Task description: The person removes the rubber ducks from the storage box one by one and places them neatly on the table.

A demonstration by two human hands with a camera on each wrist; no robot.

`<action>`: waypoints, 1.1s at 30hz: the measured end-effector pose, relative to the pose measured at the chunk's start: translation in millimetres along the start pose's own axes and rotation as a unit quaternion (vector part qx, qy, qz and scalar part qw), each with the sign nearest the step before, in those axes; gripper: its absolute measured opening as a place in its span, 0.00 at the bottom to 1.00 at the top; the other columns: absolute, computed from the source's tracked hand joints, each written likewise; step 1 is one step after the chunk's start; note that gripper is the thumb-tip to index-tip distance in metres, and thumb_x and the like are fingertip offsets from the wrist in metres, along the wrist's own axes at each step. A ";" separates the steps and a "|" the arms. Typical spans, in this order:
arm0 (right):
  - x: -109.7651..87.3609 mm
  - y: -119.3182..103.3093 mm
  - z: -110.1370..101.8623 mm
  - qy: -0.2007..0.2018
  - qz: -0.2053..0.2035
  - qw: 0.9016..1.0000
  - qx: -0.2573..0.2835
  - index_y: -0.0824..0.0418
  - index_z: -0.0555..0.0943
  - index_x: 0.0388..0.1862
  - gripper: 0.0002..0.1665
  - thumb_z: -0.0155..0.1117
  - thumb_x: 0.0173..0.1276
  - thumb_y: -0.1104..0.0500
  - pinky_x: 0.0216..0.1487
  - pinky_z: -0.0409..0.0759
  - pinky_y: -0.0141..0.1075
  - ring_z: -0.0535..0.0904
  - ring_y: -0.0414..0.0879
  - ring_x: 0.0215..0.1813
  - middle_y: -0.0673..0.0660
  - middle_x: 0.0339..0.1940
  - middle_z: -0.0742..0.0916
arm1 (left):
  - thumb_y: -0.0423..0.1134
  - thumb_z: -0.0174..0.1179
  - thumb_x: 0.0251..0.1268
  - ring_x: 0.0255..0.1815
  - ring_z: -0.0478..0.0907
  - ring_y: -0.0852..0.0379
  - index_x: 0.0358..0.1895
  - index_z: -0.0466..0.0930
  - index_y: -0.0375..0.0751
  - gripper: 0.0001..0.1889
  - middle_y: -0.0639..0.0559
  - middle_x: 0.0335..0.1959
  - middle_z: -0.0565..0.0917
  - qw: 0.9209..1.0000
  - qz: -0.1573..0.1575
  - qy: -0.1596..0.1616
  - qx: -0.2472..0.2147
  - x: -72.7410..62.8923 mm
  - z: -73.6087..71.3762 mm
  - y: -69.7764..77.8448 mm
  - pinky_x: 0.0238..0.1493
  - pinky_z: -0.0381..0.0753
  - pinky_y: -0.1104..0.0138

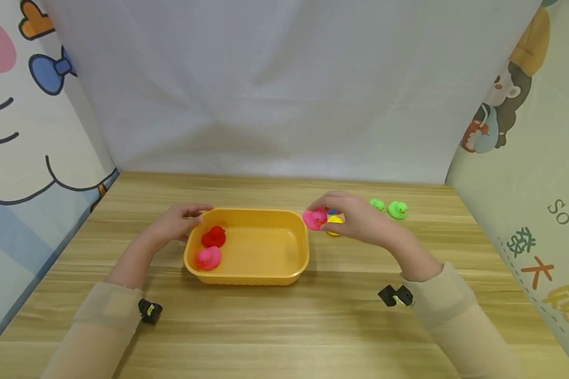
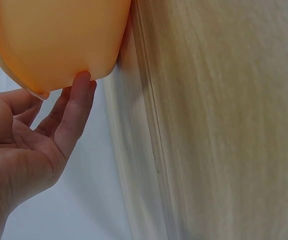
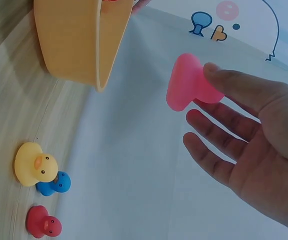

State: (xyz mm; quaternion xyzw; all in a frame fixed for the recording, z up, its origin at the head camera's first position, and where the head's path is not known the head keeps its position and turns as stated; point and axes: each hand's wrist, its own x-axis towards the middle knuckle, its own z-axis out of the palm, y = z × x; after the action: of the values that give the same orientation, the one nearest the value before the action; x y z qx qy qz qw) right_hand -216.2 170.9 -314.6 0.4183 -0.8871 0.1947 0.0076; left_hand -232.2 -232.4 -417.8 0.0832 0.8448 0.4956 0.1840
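Observation:
A yellow plastic tub [image 1: 246, 210] stands on the wooden table. Inside, at its left end, lie a red rubber duck [image 1: 214, 237] and a pink rubber duck [image 1: 209, 258]. My left hand [image 1: 177, 223] holds the tub's left end, with the thumb at the rim and a fingertip against the outer wall [image 2: 58, 45]. Just beyond the right end, my right hand [image 1: 355, 218] pinches another pink rubber duck [image 3: 186, 82] between thumb and forefinger, up off the table. The other fingers of that hand [image 3: 264, 135] stand apart from the duck.
A yellow duck [image 3: 31, 162], a blue duck [image 3: 53, 184] and a red duck [image 3: 43, 222] sit on the table right of the tub. Farther right are two green ducks [image 1: 397, 210], one partly behind my right hand. A pale cloth [image 1: 275, 105] hangs along the back.

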 end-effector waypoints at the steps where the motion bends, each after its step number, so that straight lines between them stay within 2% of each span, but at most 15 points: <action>1: -1.6 1.3 -0.9 0.002 0.000 1.000 0.002 0.57 0.81 0.50 0.21 0.71 0.57 0.62 0.52 0.77 0.39 0.77 0.44 0.49 0.49 0.47 0.84 | 0.38 0.44 0.75 0.62 0.67 0.36 0.71 0.60 0.41 0.23 0.32 0.70 0.60 1.000 0.001 0.000 0.001 0.3 -0.1 -0.6 0.44 0.83 0.55; 8: -14.6 13.4 -4.8 0.027 0.009 1.000 -0.001 0.59 0.81 0.51 0.23 0.73 0.54 0.65 0.45 0.80 0.40 0.78 0.47 0.46 0.54 0.48 0.84 | 0.39 0.44 0.75 0.63 0.66 0.36 0.71 0.60 0.42 0.23 0.33 0.70 0.60 1.000 -0.002 0.004 0.002 1.6 0.2 -1.7 0.44 0.83 0.55; 14: -25.1 24.3 -6.8 0.038 0.017 0.999 -0.014 0.60 0.81 0.51 0.24 0.73 0.53 0.66 0.47 0.80 0.40 0.79 0.46 0.46 0.54 0.47 0.84 | 0.38 0.44 0.75 0.63 0.66 0.36 0.71 0.60 0.42 0.23 0.34 0.70 0.59 1.000 -0.002 0.002 -0.003 1.6 0.0 -2.7 0.46 0.82 0.54; 21: -38.3 36.0 -5.5 0.050 0.021 0.999 -0.003 0.61 0.80 0.50 0.24 0.73 0.52 0.67 0.41 0.80 0.40 0.79 0.45 0.44 0.53 0.46 0.85 | 0.38 0.44 0.75 0.63 0.66 0.36 0.71 0.60 0.43 0.23 0.33 0.70 0.60 1.000 -0.001 0.002 -0.003 2.2 0.5 -3.1 0.45 0.82 0.53; 33: -54.7 57.5 11.5 0.046 0.092 0.994 0.020 0.60 0.79 0.52 0.24 0.72 0.54 0.67 0.44 0.81 0.47 0.78 0.49 0.48 0.55 0.47 0.84 | 0.38 0.44 0.75 0.62 0.67 0.36 0.71 0.61 0.42 0.23 0.33 0.70 0.60 1.000 -0.004 0.006 0.000 3.8 -0.4 -6.1 0.44 0.83 0.55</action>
State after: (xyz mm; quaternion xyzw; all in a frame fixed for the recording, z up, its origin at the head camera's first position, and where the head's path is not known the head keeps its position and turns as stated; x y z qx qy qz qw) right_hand -221.7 240.3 -354.3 0.3255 -0.9165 0.2314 0.0223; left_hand -235.6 -234.5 -423.7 0.0767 0.8461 0.4956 0.1806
